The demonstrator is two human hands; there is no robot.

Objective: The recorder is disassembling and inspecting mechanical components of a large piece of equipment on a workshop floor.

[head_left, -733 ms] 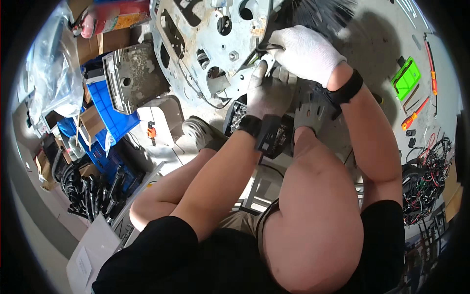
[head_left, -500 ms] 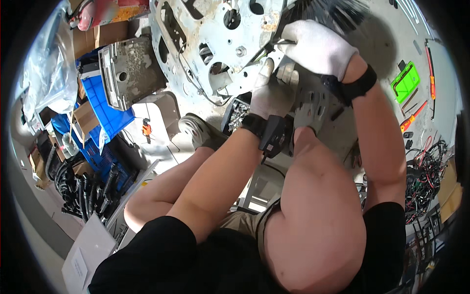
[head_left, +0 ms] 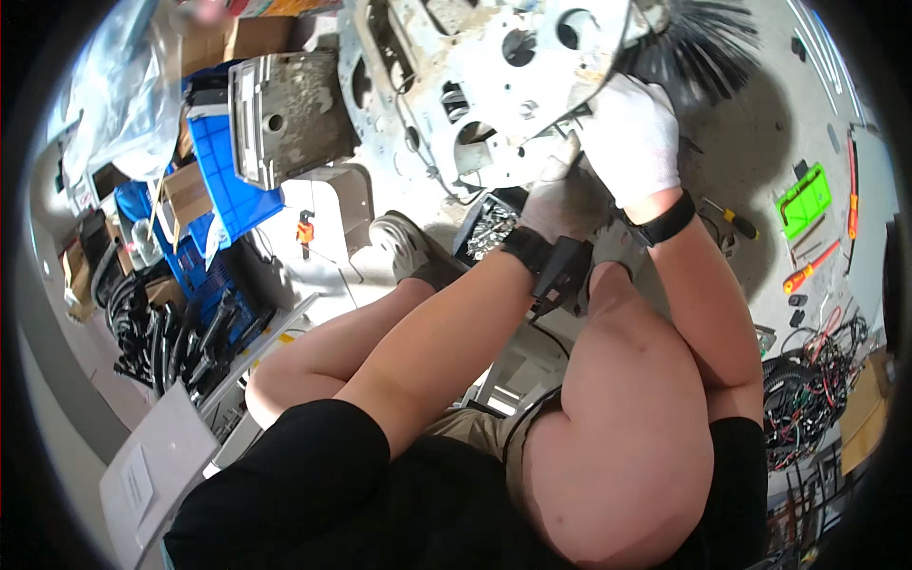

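Note:
A large pale metal plate with round cut-outs and worn patches stands in front of me. At its lower right edge, my right hand, in a white glove, is closed with its fingertips turned away from view. Just below it, my left hand, in a greyer glove, has its fingers bent up against the plate's edge. A thin dark piece shows between the two hands, too small to name. Black bristles of a brush fan out beyond the right hand. Below the plate sits a tray of small metal fasteners.
A yellow-and-black screwdriver, a green case and red-orange tools lie on the floor at right, above tangled wires. To the left are a worn metal box, a blue crate and black hoses.
The view has shifted, so the scene sits further right and the screwdriver shows. My right hand has turned, its fingers going behind the plate's edge, and moved down closer to the left hand.

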